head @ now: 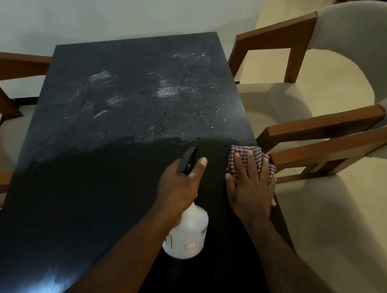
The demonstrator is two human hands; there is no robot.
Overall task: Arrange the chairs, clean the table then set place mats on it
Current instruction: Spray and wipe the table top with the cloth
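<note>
The checked cloth (244, 152) is pressed under the right hand (251, 191), fingers (249, 165) flat; the spray bottle (187, 234) is gripped in the left hand (179, 187); seemingly wet streaks (164, 91) lie ahead-left.

Glossy smeared table (98, 185), checked cloth (245, 151)

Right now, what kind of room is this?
Probably a dining area: a dark rectangular table with cream upholstered armchairs with brown wooden frames drawn up along both sides. Home or restaurant, I cannot tell.
</note>
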